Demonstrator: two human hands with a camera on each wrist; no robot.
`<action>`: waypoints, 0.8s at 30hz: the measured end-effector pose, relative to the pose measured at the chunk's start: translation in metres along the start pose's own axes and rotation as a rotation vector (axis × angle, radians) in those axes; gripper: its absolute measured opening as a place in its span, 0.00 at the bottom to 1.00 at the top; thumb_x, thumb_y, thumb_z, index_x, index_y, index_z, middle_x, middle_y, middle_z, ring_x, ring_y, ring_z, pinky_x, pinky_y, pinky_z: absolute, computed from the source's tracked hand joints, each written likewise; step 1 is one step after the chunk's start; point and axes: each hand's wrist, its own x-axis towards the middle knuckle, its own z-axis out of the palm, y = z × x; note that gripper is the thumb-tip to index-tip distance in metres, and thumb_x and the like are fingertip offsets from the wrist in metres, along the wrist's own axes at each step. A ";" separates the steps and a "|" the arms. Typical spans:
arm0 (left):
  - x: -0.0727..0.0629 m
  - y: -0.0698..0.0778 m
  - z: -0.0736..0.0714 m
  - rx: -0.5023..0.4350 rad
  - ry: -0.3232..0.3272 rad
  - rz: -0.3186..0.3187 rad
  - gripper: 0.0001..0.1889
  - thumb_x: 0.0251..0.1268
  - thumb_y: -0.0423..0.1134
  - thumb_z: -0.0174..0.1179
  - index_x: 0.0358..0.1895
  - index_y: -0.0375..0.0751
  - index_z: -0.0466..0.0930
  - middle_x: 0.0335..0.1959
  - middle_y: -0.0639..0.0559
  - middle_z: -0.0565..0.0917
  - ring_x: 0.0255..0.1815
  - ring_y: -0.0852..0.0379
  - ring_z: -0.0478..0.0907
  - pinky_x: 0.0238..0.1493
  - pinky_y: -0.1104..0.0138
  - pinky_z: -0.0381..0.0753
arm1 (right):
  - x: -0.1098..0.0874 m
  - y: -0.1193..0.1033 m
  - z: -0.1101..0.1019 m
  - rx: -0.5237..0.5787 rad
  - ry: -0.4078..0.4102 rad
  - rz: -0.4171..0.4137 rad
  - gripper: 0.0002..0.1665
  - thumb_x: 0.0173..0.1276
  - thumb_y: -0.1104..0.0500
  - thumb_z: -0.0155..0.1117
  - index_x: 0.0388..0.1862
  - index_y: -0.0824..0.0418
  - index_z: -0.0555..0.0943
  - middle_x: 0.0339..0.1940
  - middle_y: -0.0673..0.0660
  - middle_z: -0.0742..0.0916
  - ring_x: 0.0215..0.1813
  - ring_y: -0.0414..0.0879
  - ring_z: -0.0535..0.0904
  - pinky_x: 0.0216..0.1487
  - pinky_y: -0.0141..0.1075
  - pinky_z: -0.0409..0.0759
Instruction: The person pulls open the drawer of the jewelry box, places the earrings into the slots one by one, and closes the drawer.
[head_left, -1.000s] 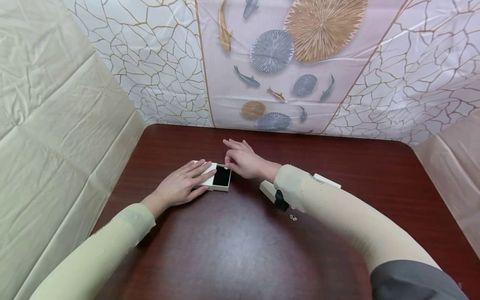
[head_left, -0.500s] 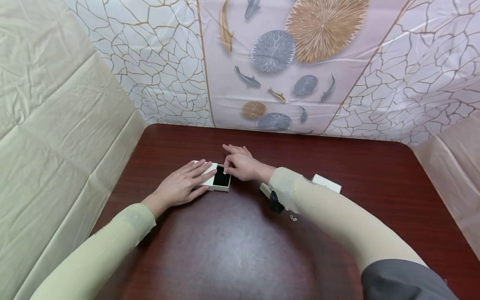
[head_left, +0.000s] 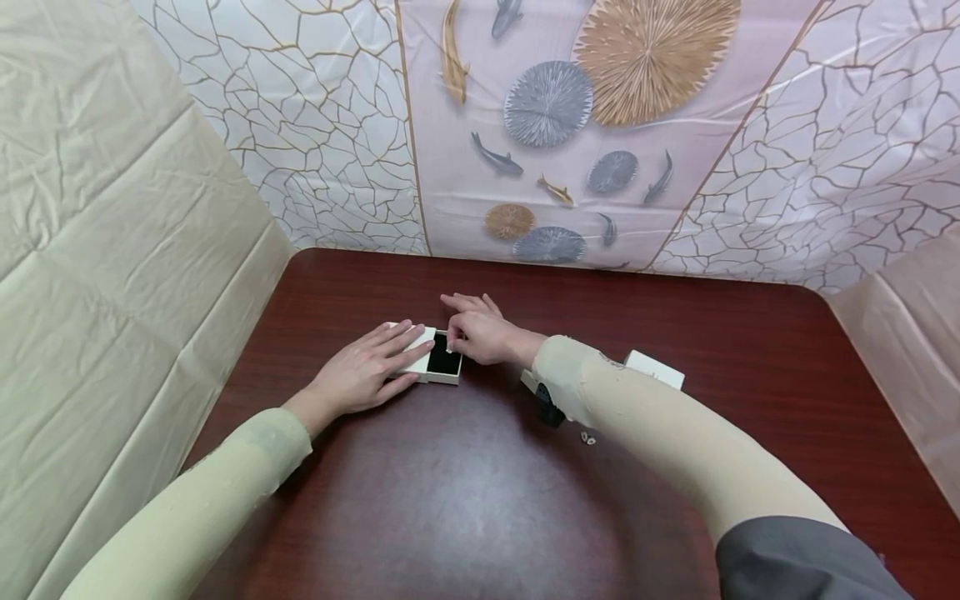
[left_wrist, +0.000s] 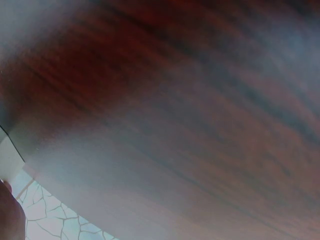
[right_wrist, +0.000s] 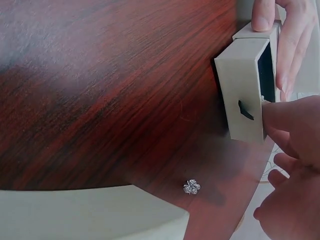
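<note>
My left hand [head_left: 362, 367] rests with straight fingers across the white sleeve of a small drawer box, its thumb against the near side. The box's drawer [head_left: 446, 379], lined in black, is pulled partly out to the right. A dark ribbon pull [right_wrist: 246, 110] shows on its end. Over the drawer, thumb and index finger of my right hand [head_left: 480, 332] pinch a tiny shiny piece of jewelry [head_left: 449, 351], mostly covered by the fingertips. A sparkling clover-shaped piece of jewelry [right_wrist: 191, 187] lies on the table in the right wrist view; the head view does not show it.
A white box [head_left: 655, 367] stands beyond my right forearm. Partly under that forearm lies another pale box-like piece [head_left: 529, 381]. Two tiny ring-like bits [head_left: 587, 438] lie on the brown table [head_left: 480, 500]. Patterned cloth [head_left: 345, 150] hangs behind the table.
My right hand has moved slightly nearer and lower over the drawer, with the tiny shiny piece between its fingertips. The left hand and the box have stayed put.
</note>
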 end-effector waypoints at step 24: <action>0.000 0.000 -0.001 -0.006 -0.002 0.000 0.31 0.76 0.48 0.65 0.78 0.43 0.75 0.78 0.38 0.74 0.79 0.39 0.71 0.79 0.46 0.68 | 0.000 -0.003 0.002 -0.039 -0.022 -0.038 0.09 0.79 0.59 0.65 0.35 0.55 0.85 0.86 0.59 0.67 0.88 0.58 0.54 0.86 0.65 0.43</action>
